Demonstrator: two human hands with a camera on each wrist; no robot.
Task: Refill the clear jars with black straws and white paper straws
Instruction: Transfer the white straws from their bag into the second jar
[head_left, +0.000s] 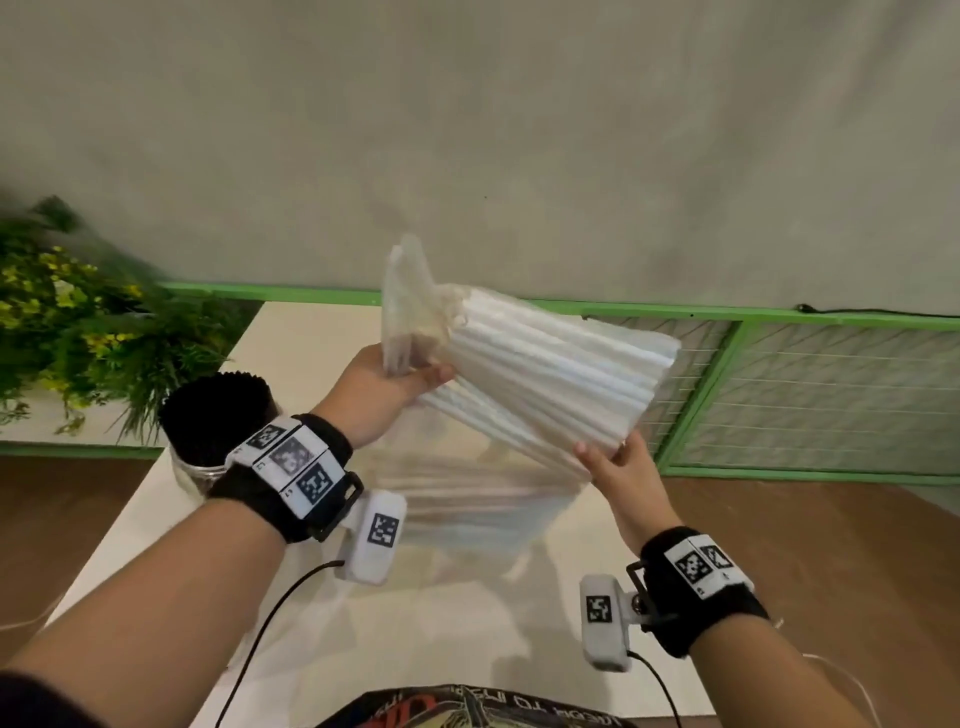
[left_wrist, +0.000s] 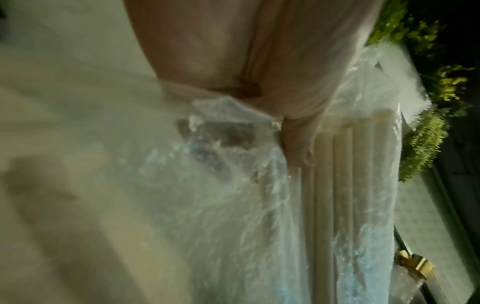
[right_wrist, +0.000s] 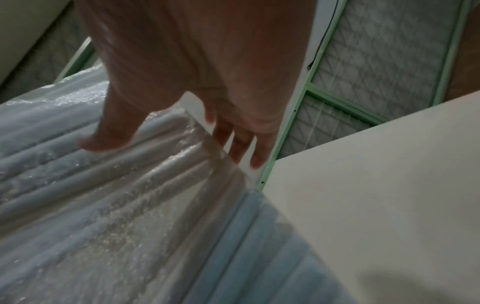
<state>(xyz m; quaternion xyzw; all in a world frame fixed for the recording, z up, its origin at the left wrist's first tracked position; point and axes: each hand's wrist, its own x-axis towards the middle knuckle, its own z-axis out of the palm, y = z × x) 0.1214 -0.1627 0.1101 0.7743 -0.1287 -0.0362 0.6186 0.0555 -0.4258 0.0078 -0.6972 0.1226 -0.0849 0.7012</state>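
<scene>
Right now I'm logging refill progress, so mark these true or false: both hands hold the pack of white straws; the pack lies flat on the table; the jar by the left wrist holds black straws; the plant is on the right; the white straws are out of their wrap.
1. Both hands hold the pack. True: the left hand grips the bunched plastic end and the right hand holds the other end of the pack.
2. The pack lies flat on the table. False: it is held tilted above the table.
3. The jar holds black straws. True.
4. The plant is on the right. False: it is on the left.
5. The white straws are unwrapped. False: clear plastic covers them.
</scene>
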